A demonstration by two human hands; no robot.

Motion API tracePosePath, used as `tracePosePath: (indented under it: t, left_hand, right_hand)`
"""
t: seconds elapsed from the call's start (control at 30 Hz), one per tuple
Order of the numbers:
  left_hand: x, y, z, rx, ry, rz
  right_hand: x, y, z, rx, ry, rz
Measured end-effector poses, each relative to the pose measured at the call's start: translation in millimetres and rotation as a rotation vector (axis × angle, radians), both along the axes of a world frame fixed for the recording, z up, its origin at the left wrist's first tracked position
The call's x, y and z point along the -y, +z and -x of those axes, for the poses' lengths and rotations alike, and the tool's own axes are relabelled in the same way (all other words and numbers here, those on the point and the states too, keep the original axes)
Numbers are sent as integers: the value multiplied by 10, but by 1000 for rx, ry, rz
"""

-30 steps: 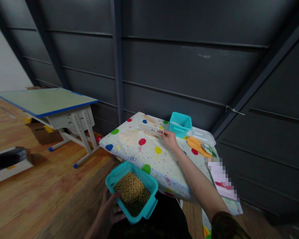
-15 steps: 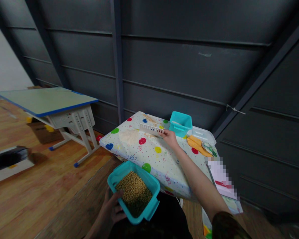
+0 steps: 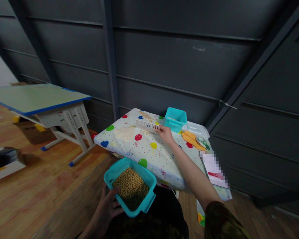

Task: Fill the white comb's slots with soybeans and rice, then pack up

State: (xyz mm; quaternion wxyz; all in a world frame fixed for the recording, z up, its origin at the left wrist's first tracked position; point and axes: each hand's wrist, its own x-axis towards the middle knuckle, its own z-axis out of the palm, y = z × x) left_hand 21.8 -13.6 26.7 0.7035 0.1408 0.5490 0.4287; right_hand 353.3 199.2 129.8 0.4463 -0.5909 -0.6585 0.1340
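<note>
My left hand grips the near left side of a teal plastic container filled with yellowish beans, held low in front of my lap. My right arm reaches out over a small table with a balloon-print cloth. My right hand holds one end of a white slotted plastic piece that lies flat on the cloth. Patches of pale spilled grain lie on the cloth beside the white piece.
A second teal container and a white tray stand at the table's far edge, with orange cloth and papers to the right. A grey panelled wall rises behind. A green-topped desk stands left on the wooden floor.
The camera view has shifted, so everything sits slightly lower and to the left. Both hands keep their grips; the white piece stays on the cloth.
</note>
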Motion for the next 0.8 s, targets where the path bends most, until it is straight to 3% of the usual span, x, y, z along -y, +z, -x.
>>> tracePosePath:
  t: [0.6, 0.8]
  left_hand:
    - [28, 32, 18, 33, -50, -54]
    - [19, 18, 5, 36, -9, -27]
  right_hand:
    - [0, -72, -32, -157, 31, -28]
    - [7, -75, -21, -178, 47, -11]
